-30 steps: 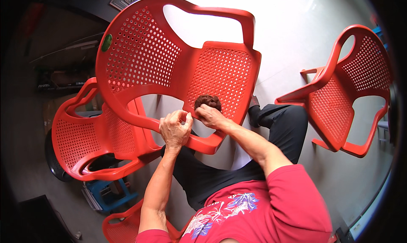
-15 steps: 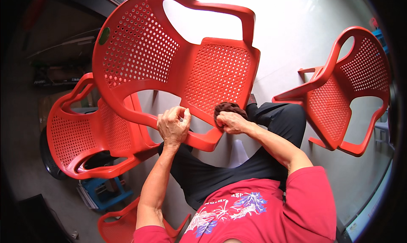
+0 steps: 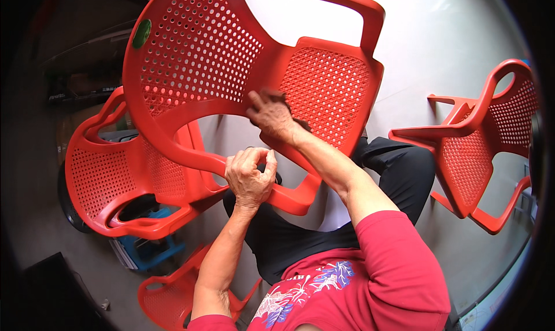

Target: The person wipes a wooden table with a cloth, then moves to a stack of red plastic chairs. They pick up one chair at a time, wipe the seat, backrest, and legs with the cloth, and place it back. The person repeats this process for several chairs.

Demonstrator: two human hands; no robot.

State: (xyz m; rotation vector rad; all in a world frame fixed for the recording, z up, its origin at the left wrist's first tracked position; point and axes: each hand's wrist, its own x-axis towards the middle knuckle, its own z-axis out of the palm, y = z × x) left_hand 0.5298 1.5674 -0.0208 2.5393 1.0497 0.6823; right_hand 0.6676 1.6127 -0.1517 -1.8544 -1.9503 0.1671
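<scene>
While the left hand (image 3: 250, 178) closes its fingers firmly around the curved armrest of the red plastic chair (image 3: 231, 71), the right hand (image 3: 270, 114) presses a dark cloth (image 3: 277, 95) against the chair where the perforated seat meets the backrest. The right hand's fingers are partly curled over the cloth, pinning it flat rather than gripping the chair itself. The chair is tilted up and held in front of the person, above the lap in black trousers (image 3: 399, 169), its backrest towards the upper left and its seat towards the right. By the look of it, the step in hand is wiping down the chair's inner surface, with the left hand steadying it. A next stroke would call for a firm hold on the armrest so the chair does not swing, and for pressure that follows the perforated surface. A second red chair (image 3: 115, 181) stands just behind at left, and a third red chair (image 3: 480, 140) stands apart at right.
</scene>
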